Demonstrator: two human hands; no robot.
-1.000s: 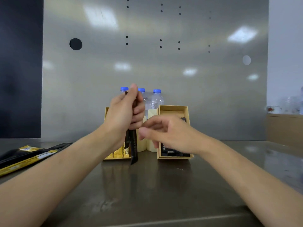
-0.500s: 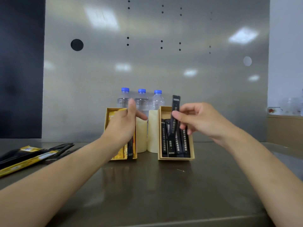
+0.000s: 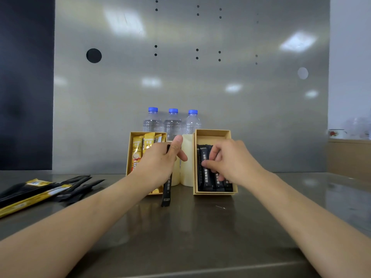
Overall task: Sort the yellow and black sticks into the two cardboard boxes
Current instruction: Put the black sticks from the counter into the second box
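Observation:
Two cardboard boxes lean against pale cylinders at the back of the metal table. The left box holds several yellow sticks. The right box holds several black sticks. My left hand is in front of the left box, shut on a black stick that hangs down past the box's front edge. My right hand lies inside the right box, fingers pressing on the black sticks there. A loose pile of yellow and black sticks lies at the far left of the table.
Three water bottles with blue caps stand behind the boxes against a steel wall. Two pale cylinders stand between the boxes. A wooden counter is at the right. The table's front edge runs near the bottom.
My right hand has lowered the black stick it held upright into the right box and now presses on the sticks. My left hand has stayed by the left box with its black stick.

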